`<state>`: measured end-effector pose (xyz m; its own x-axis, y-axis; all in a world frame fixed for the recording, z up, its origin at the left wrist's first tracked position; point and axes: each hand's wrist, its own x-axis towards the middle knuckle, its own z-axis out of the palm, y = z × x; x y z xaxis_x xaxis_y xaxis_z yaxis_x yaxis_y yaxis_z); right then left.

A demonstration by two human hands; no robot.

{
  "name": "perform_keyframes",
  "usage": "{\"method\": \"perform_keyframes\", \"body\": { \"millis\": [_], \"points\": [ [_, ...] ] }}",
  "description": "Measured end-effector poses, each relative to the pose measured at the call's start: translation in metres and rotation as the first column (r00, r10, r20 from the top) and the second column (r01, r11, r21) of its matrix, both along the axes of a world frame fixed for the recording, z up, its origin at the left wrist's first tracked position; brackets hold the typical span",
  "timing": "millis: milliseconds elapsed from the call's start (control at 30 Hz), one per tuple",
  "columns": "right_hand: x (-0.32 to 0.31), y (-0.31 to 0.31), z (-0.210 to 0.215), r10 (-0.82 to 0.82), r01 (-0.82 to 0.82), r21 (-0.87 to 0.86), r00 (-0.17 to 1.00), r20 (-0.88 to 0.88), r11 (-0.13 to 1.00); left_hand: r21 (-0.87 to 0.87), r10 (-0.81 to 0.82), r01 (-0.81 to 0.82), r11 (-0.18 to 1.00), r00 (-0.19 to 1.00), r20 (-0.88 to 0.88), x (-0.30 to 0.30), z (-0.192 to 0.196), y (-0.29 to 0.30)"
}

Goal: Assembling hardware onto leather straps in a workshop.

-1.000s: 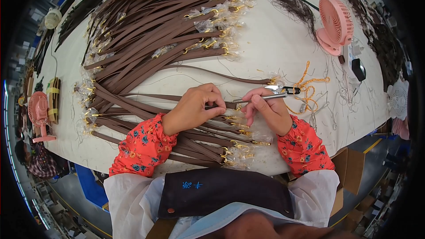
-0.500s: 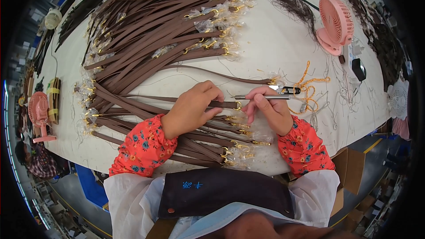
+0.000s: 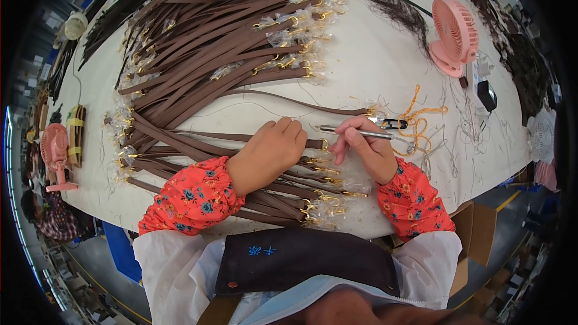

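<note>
My left hand [image 3: 269,150] is closed over a brown strap [image 3: 313,143], its fingers curled down and the thumb hidden. The strap's right end shows past the fingers, with a gold-coloured metal clasp [image 3: 325,144] on it. Between the thumb and fingers of my right hand [image 3: 367,144] is a slim silver pen-shaped tool [image 3: 378,134]. Its narrow end points left, a little above the clasp. Several more brown straps [image 3: 280,195] with gold hardware in clear wrapping lie below my hands, and one single strap [image 3: 301,103] lies above them.
A large pile of brown straps [image 3: 198,48] covers the far left of the white table [image 3: 373,54]. Thread snips [image 3: 394,124] with an orange cord [image 3: 415,108] lie right of my right hand. Pink fans [image 3: 454,30] stand at both sides. Loose threads and a power strip [image 3: 475,78] are at right.
My left hand has turned, its fingers curling closer together and its thumb going out of sight. The tool in my right hand has tilted, its rear end dropping slightly.
</note>
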<state>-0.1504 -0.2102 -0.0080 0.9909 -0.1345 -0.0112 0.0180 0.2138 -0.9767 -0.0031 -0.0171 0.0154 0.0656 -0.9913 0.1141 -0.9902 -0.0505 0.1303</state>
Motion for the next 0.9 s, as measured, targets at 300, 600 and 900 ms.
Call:
{"method": "perform_keyframes", "body": {
  "millis": [300,600,900],
  "points": [
    [0.001,-0.001,0.003,0.000,-0.001,-0.008,0.999,-0.047,1.000,-0.212,0.051,-0.090,0.973,0.982,-0.184,-0.001,-0.016,-0.002],
    [0.001,-0.001,0.003,0.053,-0.054,-0.022,0.998,-0.039,0.998,-0.231,0.085,-0.141,0.963,0.967,-0.239,-0.002,-0.019,-0.001],
    [0.000,-0.001,0.003,0.061,-0.062,-0.004,0.996,-0.070,0.998,-0.233,0.094,-0.157,0.960,0.961,-0.261,-0.003,-0.019,-0.001]
  ]
}}
